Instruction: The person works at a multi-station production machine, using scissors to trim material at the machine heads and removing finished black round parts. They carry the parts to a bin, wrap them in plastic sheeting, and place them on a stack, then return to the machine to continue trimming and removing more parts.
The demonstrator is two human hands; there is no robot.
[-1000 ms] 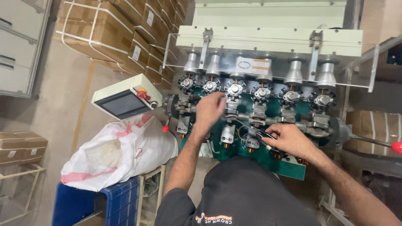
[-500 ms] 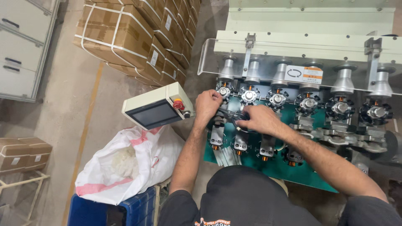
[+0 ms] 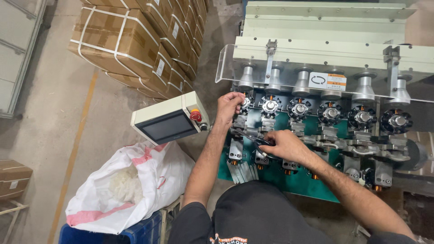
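Both hands [image 3: 229,105] at winding machine [image 3: 325,117]

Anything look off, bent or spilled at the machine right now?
Nothing stands out. The six round heads sit in an even row, the clear guard is level, and both the left hand and right hand work at the leftmost station.

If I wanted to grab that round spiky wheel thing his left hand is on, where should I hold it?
Probably by its outer rim, pinching from the front, facing the machine. The left hand already touches the leftmost toothed wheel at its left edge. A metal cone sits just above and a clamp block just below, so only the sides look free. The right hand holds a thin tool lower down.
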